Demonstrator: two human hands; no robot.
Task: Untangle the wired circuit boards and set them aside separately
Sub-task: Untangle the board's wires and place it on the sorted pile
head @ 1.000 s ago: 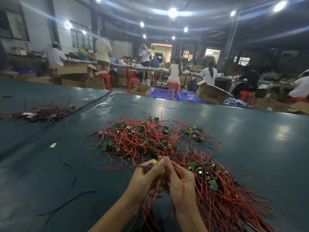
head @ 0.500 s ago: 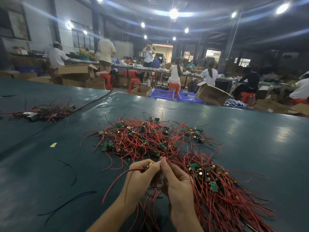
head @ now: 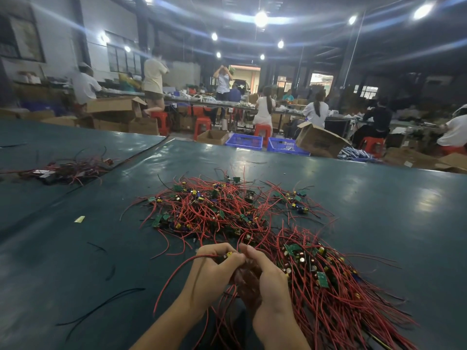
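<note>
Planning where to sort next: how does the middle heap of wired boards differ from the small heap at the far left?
The middle heap is far larger than the far-left heap. The middle heap shows many green boards among bright red wires; the far-left heap looks darker, with black parts. Both are loose tangles of red wire.
</note>
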